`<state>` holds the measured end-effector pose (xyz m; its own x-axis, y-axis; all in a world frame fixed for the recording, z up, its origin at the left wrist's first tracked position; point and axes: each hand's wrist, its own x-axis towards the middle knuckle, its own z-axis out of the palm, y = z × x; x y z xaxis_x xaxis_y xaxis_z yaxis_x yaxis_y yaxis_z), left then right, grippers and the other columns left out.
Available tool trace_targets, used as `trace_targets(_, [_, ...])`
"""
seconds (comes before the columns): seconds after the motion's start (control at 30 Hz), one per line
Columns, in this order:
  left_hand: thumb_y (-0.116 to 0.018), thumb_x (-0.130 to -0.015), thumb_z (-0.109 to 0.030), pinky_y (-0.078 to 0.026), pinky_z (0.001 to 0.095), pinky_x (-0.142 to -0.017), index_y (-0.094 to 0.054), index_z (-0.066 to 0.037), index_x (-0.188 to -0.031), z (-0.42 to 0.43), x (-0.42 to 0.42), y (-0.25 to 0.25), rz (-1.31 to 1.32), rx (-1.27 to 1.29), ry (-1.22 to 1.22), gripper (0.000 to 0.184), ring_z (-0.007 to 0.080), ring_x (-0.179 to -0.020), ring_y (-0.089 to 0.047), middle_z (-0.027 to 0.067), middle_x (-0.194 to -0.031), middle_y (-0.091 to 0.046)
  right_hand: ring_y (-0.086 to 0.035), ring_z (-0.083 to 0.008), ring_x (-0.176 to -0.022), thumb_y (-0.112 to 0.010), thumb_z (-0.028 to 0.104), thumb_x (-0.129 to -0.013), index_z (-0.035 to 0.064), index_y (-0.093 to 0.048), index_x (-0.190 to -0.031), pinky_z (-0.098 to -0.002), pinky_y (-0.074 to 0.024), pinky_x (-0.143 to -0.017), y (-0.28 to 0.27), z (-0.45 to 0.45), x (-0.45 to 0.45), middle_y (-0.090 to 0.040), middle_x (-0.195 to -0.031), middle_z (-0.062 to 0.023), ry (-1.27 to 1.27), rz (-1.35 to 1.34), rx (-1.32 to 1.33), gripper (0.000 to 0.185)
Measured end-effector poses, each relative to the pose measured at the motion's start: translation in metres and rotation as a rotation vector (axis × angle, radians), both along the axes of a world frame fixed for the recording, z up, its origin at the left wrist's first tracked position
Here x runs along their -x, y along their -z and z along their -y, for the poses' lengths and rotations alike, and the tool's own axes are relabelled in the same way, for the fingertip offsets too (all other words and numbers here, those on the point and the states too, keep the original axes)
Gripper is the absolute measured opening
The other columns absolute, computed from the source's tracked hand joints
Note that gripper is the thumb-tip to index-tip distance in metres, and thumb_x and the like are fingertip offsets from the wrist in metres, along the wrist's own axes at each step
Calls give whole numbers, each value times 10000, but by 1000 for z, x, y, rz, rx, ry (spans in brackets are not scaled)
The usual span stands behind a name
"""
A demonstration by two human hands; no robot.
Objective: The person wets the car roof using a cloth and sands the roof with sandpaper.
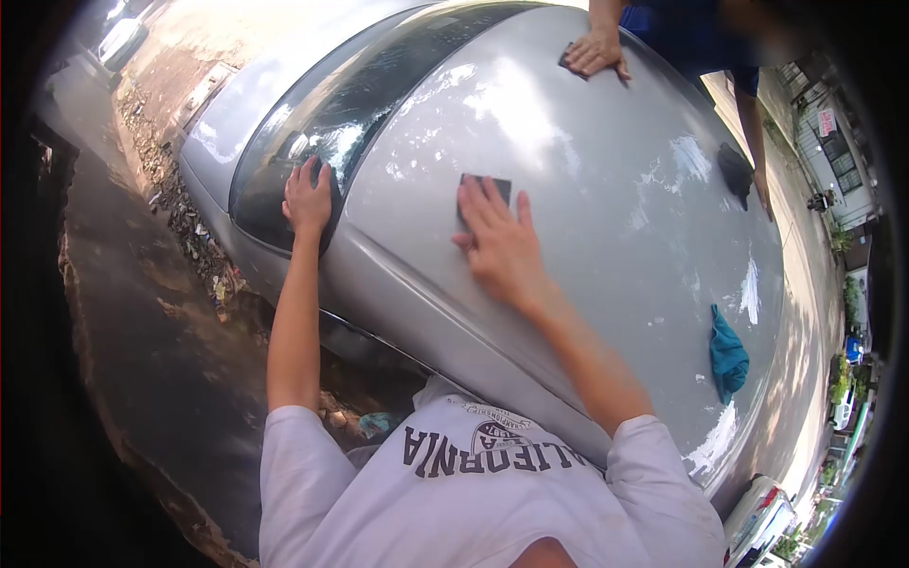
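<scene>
My right hand [502, 248] lies on the silver car panel [606, 218], its fingers pressing a dark square of sandpaper [470, 181] flat against the surface. Most of the sheet is covered by the fingers; its corners show. My left hand [308, 197] is open, holding nothing, and rests with fingers stretched at the near edge of the dark car window glass [270, 185]. A dark patch beside that palm may be shadow. Whitish streaks and glare mark the panel around the sheet.
Across the car, another person's hand [597, 52] presses a dark pad [570, 59] on the panel. A teal cloth [727, 358] and a dark cloth-like bundle [731, 175] lie farther right. Rubble [185, 227] borders the car at left; a white vehicle [760, 519] stands lower right.
</scene>
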<state>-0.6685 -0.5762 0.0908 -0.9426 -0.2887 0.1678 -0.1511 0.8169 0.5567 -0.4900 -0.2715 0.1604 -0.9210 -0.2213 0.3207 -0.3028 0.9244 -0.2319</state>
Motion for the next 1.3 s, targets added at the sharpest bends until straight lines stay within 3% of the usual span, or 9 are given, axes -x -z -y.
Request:
trace_targets(0.1, [-479,-953,-544,-190,636,-1128,-492,-297,-1417,-7,-2,-8,23,-2,-5,525,286,-1457,-283,98,-1548,-365,-284,-286,-1464,-439,379,-1016,41,-364,-1486,-634,-193,-1143,-10,-113,59,-333,-1572,-110,528,58,-9,584])
trace_targets(0.37, [-472,-956,-537,-155,630,-1143,-475,-299,-1432,-7,-1,-12,23,13,-18,532,298,-1465,-259,103,-1549,-355,-312,-272,-1451,-525,393,-970,58,-465,-1434,-642,-171,-1147,2,24,4,-365,-1558,-80,-135,23,-1,576])
trace_targets(0.57, [-485,-951,-542,-158,606,-1150,-499,-316,-1414,-10,-5,-10,38,7,-47,515,286,-1461,-268,93,-1545,-365,-291,-298,-1457,-383,453,-1025,29,-385,-1476,-644,-152,-1151,-9,-50,115,-328,-1576,-115,387,-16,-110,618])
trace_targets(0.7, [-498,-946,-540,-170,602,-1147,-508,-319,-1406,-8,-5,-12,32,-3,-38,510,285,-1452,-289,87,-1538,-382,-269,-282,-1473,-500,426,-977,41,-389,-1475,-631,-174,-1155,11,76,9,-325,-1577,-109,-73,3,58,639])
trace_targets(0.8, [-503,-943,-545,-181,594,-1146,-513,-320,-1402,-4,-4,-8,-2,-15,-12,510,284,-1447,-303,88,-1536,-392,-274,-270,-1471,-487,423,-985,66,-389,-1482,-621,-162,-1160,-2,26,46,-336,-1576,-82,-116,40,-7,619])
trace_targets(0.93, [-513,-937,-551,-201,583,-1143,-529,-320,-1389,-8,-4,-12,14,-1,-46,508,284,-1442,-316,86,-1535,-398,-338,-252,-1434,-367,449,-1023,20,-415,-1457,-624,-170,-1147,-11,-72,147,-372,-1557,-81,362,-57,-41,612])
trace_targets(1.1, [-507,-943,-539,-258,557,-1128,-544,-307,-1380,3,3,-2,-6,34,-19,497,285,-1413,-367,99,-1506,-437,-331,-283,-1434,-392,496,-1003,31,-451,-1443,-607,-165,-1157,13,91,64,-416,-1524,-93,46,-84,26,643])
trace_targets(1.2, [-509,-944,-530,-291,522,-1121,-564,-285,-1364,5,4,0,-68,30,29,489,295,-1387,-404,106,-1476,-472,-335,-278,-1432,-412,501,-996,39,-485,-1421,-595,-168,-1157,20,84,47,-431,-1510,-102,-210,-79,107,632])
trace_targets(1.3, [-511,-944,-524,-318,480,-1116,-577,-269,-1355,4,4,-6,-72,3,49,488,307,-1369,-425,112,-1459,-490,-334,-261,-1434,-393,478,-1010,35,-452,-1438,-586,-163,-1157,3,6,96,-428,-1515,-94,119,-163,53,619])
